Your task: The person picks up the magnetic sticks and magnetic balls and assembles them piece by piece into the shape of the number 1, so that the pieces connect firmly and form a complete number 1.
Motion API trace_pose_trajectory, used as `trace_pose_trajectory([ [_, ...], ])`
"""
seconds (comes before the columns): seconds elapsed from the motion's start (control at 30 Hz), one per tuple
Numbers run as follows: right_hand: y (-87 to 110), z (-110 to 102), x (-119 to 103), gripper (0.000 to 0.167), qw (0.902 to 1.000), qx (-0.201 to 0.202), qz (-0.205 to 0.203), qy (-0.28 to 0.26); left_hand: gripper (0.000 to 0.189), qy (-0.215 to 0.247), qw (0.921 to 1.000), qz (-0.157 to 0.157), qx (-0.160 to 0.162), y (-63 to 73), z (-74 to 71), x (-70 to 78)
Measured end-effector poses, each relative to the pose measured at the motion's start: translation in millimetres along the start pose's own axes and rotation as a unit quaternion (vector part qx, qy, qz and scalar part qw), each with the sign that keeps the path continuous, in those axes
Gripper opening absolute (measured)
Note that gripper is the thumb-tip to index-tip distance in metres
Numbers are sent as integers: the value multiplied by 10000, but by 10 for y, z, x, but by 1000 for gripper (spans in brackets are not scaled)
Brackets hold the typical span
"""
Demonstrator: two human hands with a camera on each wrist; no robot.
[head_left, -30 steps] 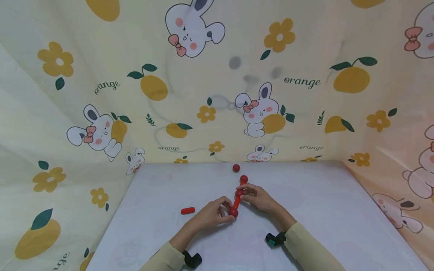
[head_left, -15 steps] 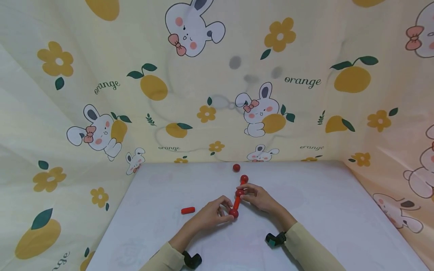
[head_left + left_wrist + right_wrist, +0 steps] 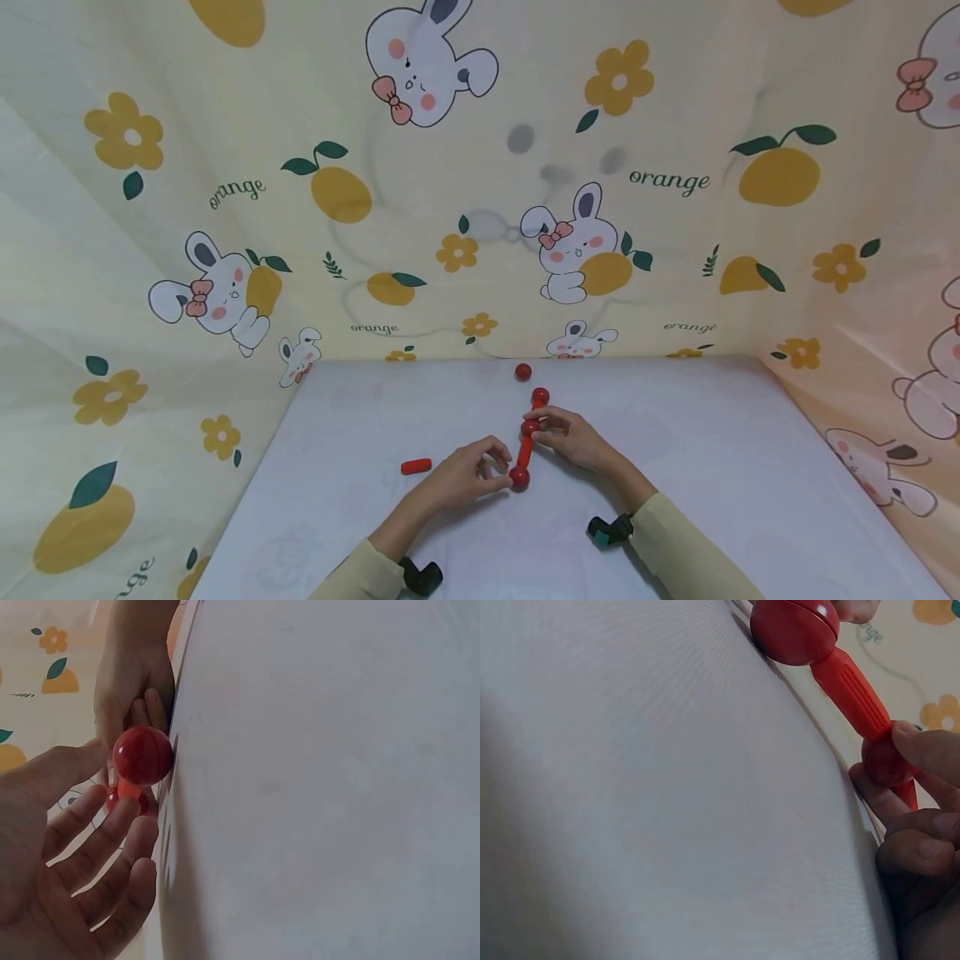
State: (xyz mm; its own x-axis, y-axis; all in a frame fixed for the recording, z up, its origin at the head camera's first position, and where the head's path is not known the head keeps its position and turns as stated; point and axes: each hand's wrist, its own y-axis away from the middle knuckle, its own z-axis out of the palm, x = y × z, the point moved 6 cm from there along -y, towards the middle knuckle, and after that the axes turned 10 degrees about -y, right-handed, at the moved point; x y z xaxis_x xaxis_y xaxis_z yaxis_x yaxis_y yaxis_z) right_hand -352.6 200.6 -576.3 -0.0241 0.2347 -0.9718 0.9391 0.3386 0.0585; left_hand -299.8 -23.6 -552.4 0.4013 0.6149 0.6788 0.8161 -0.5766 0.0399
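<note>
**A:** What sat nearest the camera?

**B:** The two cream sleeves [image 3: 675, 542] at about six o'clock on the white table [image 3: 750, 483], each with a dark wrist mount; beyond them the left hand [image 3: 457, 477] lay at roughly seven o'clock from the red ball-and-rod chain [image 3: 525, 450], its fingers loosely spread and relaxed; thumb and fingertips reached toward the near ball [image 3: 519, 477], touching or just beside it, I could not tell which; the left wrist view showed those fingers [image 3: 97, 847] fanned apart with nothing clasped.

**A:** And the other hand?

**B:** The right hand [image 3: 573, 439] was at three o'clock from the chain, pinching the middle ball [image 3: 529, 427] between thumb and fingertips; the right wrist view showed the ribbed rod [image 3: 851, 690] joining that ball to the near one.

**A:** Farther out?

**B:** The chain ran toward twelve o'clock, ending in a far ball [image 3: 540, 396]; a loose red ball [image 3: 522, 372] lay beyond it near the table's back edge; a loose red rod [image 3: 416, 467] lay at nine o'clock from the left hand, apart; the bunny-and-orange cloth [image 3: 480, 208] rose behind.
</note>
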Motion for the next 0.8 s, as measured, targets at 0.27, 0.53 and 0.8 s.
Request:
trace_pose_trajectory([
  [0.27,-1,13,-6,40,9999,-16,-2,-156,32,-409,9986,-286,151,93,-135,-46],
  [0.53,10,21,-19,39,9998,53,31,-201,31,-553,9964,-581,269,201,-284,-164],
  [0.8,-4,18,-6,39,9998,-21,9,-213,30,-786,9943,-597,408,328,-451,-289],
])
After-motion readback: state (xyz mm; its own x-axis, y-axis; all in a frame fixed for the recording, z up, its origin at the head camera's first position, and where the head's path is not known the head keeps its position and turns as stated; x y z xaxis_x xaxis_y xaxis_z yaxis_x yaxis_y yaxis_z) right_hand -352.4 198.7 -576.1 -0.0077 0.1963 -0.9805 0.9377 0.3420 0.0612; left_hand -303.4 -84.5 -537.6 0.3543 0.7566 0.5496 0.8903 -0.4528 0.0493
